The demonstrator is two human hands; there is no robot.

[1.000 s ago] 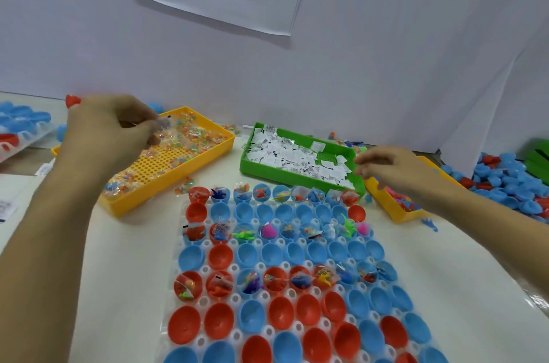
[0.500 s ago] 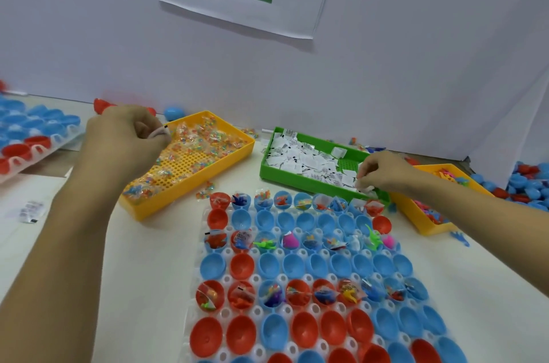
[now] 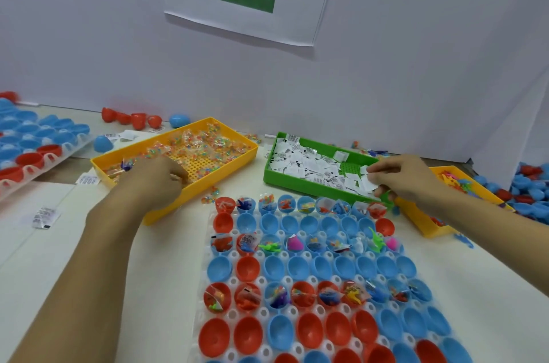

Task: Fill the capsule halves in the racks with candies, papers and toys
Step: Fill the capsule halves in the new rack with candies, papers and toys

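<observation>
A white rack [image 3: 205,297] of red and blue capsule halves lies in front of me; some rows hold candies, papers and toys, others hold nothing. My left hand [image 3: 156,180] reaches into the yellow candy tray [image 3: 166,211], fingers curled among the wrapped candies [image 3: 199,148]. My right hand [image 3: 401,177] is over the near right corner of the green paper tray [image 3: 309,187] and pinches white paper slips [image 3: 368,181]; a green toy [image 3: 386,196] shows under its fingers. Folded papers [image 3: 303,162] fill that tray.
A second yellow tray [image 3: 427,223] with toys sits at the right, with loose capsule halves [image 3: 531,187] beyond it. Another rack [image 3: 32,151] of capsule halves lies at the far left. Loose red halves [image 3: 130,119] and paper slips [image 3: 44,217] lie on the table. A white wall stands behind.
My left hand dropped from above the candy tray down into it. My right hand moved from the toy tray to the green paper tray and took hold of paper slips.
</observation>
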